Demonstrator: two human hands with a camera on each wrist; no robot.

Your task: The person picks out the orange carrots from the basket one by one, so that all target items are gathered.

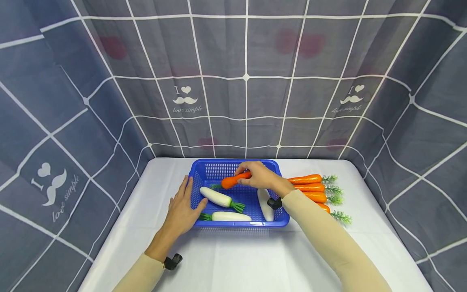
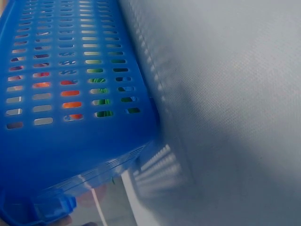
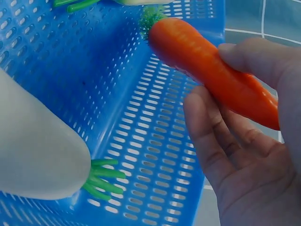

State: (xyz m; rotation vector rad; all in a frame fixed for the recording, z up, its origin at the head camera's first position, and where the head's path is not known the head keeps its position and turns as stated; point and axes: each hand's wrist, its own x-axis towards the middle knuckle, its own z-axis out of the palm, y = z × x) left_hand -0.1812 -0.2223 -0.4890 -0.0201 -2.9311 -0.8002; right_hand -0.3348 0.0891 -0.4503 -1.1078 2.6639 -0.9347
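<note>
My right hand (image 1: 260,176) pinches an orange carrot (image 1: 230,182) between thumb and fingers, over the back of a blue plastic basket (image 1: 240,224). The carrot's green leafy end points left; in the right wrist view the carrot (image 3: 202,59) tilts across the basket's slotted wall. Three white radishes with smooth bodies lie inside: one radish (image 1: 215,196) slanting at the left, another radish (image 1: 231,217) along the front, and a third radish (image 1: 265,205) at the right, partly behind the wrist. My left hand (image 1: 185,211) rests at the basket's left rim, fingers extended.
Several orange carrots (image 1: 310,187) with green tops lie side by side on the white tablecloth (image 1: 233,259), right of the basket and partly behind the right forearm. Grey checked curtains (image 1: 226,97) enclose the table at the back and sides.
</note>
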